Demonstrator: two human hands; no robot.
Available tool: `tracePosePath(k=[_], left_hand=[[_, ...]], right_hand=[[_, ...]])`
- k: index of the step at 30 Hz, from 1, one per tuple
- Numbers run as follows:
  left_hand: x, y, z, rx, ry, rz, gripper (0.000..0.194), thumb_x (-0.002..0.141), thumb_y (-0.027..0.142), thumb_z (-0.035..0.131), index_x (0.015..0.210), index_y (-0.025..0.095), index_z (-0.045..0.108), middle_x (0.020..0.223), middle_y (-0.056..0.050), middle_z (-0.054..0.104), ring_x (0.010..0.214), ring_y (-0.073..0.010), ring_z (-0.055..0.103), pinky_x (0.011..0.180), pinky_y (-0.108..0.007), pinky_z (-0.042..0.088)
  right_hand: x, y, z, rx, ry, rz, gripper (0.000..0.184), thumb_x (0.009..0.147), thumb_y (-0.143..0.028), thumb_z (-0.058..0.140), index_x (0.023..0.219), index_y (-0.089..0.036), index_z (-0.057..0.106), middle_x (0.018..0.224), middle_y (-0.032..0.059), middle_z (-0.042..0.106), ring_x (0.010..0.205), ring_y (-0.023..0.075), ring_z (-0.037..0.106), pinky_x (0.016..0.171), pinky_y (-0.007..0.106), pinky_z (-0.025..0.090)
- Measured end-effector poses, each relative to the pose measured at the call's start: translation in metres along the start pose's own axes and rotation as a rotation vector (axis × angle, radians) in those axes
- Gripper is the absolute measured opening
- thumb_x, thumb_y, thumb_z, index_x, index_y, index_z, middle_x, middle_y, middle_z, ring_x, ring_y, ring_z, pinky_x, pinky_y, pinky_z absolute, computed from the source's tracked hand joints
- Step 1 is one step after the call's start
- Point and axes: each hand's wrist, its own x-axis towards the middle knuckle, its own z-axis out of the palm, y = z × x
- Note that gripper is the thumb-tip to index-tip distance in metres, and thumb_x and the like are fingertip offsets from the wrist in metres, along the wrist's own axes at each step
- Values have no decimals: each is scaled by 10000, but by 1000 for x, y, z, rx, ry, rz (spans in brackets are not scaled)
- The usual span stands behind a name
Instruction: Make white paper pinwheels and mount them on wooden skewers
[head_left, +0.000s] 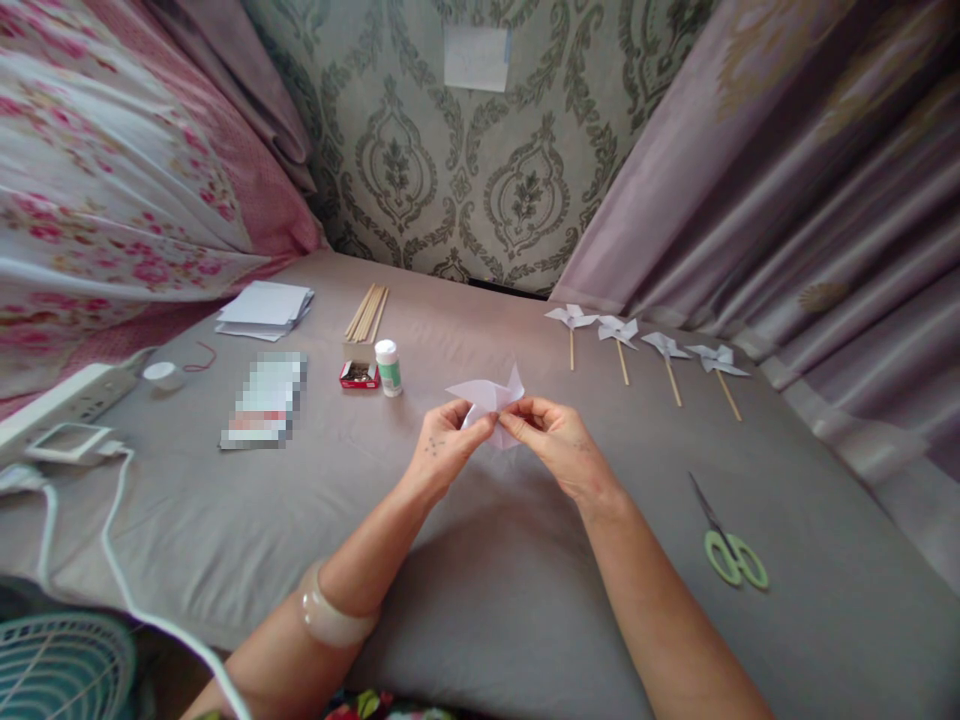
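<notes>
A white paper pinwheel [491, 393] without a stick is held up between my two hands, over the middle of the cloth-covered surface. My left hand [454, 440] pinches its left side, thumb near the centre. From the other side my right hand [555, 435] grips it with thumb and fingers close to the same centre point. The fingertips nearly meet there, and they hide the middle of the paper. Beyond my left hand stand a white-capped bottle [388, 370] with a green label and a small red open box [359, 375] of small metal pieces.
Several wooden sticks [367, 313] and a stack of white paper [265, 308] lie at the back left. Finished pinwheels on sticks [618, 333] line the back right. Green-handled scissors [726, 550] rest at right. A power strip [67, 405] with white cables lies left, above a fan [64, 665].
</notes>
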Motion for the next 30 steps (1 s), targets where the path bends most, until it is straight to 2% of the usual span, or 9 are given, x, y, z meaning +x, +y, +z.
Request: tracePosePath(k=[6, 14, 19, 24, 26, 30], left_hand=[[1, -1, 0, 6, 5, 11, 233, 590, 336, 761, 684, 132, 698, 671, -22, 670, 613, -127, 551, 619, -235, 418], [2, -1, -1, 27, 25, 3, 262, 594, 349, 754, 711, 122, 698, 656, -19, 654, 589, -119, 531, 597, -229, 402], [3, -4, -2, 34, 34, 4, 282, 591, 373, 756, 707, 127, 684, 654, -13, 644, 593, -113, 517, 589, -221, 394], [3, -5, -3, 60, 50, 10, 292, 581, 385, 752, 694, 127, 677, 633, -11, 630, 595, -118, 512, 592, -225, 392], [3, -6, -3, 72, 54, 10, 278, 584, 378, 744, 684, 128, 676, 620, -9, 626, 588, -119, 508, 583, -224, 386], [4, -7, -3, 71, 50, -2, 227, 585, 336, 725, 671, 132, 678, 625, -11, 633, 587, -122, 511, 580, -225, 384]], right_hand=[[-1, -2, 4, 76, 39, 23, 250, 619, -395, 759, 717, -182, 674, 679, -6, 644, 622, 118, 559, 631, 261, 443], [-1, -2, 9, 124, 82, -19, 306, 590, -398, 774, 717, -190, 591, 671, -24, 628, 615, 113, 569, 602, 244, 456], [0, 2, 12, 221, 144, 21, 468, 560, -363, 792, 875, -219, 478, 707, -21, 675, 644, 150, 637, 613, 264, 488], [1, 5, 14, 265, 194, 48, 672, 536, -338, 804, 1099, -214, 459, 849, 28, 722, 799, 204, 678, 727, 331, 524], [2, 6, 13, 262, 166, 51, 595, 540, -340, 802, 1054, -195, 541, 890, 48, 725, 835, 210, 675, 753, 335, 522], [4, 10, 12, 231, 114, 75, 331, 556, -345, 796, 802, -162, 669, 826, 50, 726, 742, 184, 665, 718, 312, 509]])
